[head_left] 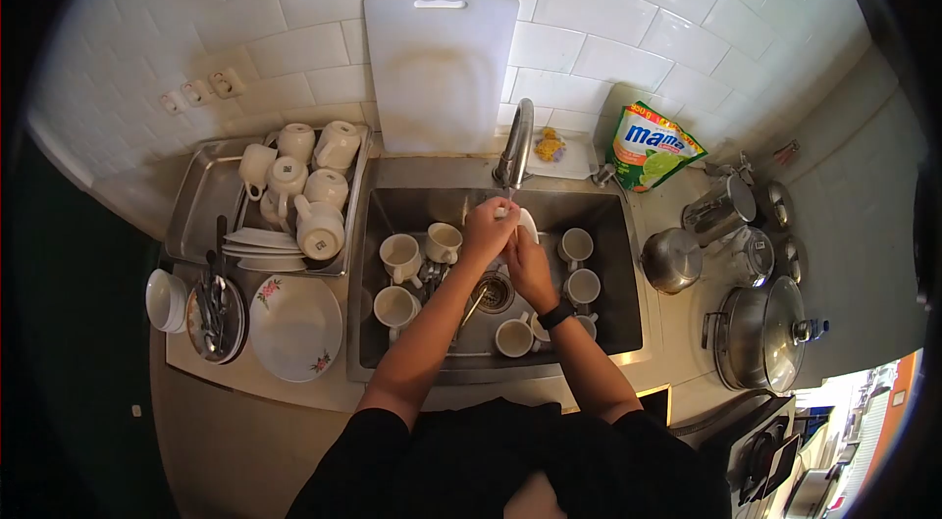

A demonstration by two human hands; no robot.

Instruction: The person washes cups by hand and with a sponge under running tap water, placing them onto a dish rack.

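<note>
Under the steel tap [520, 141], both my hands are closed around a white cup [529, 224], mostly hidden by my fingers. My left hand [488, 233] grips it on the left, near a small white part that looks like its handle. On the other side is my right hand [530, 272], with a black band on the wrist. Below them, the steel sink [628, 323] holds several white cups on both sides, among them one cup [400, 256] at left and another cup [575, 246] at right. A spoon-like utensil [472, 305] lies by the drain [496, 293].
Left of the sink, a metal tray [201, 210] holds upturned cups and stacked saucers. A floral plate [294, 323], cutlery [212, 308] and bowls [167, 301] stand before it. Behind are a cutting board [442, 77] and a green detergent pouch [653, 148]. Pots [765, 333] crowd the right.
</note>
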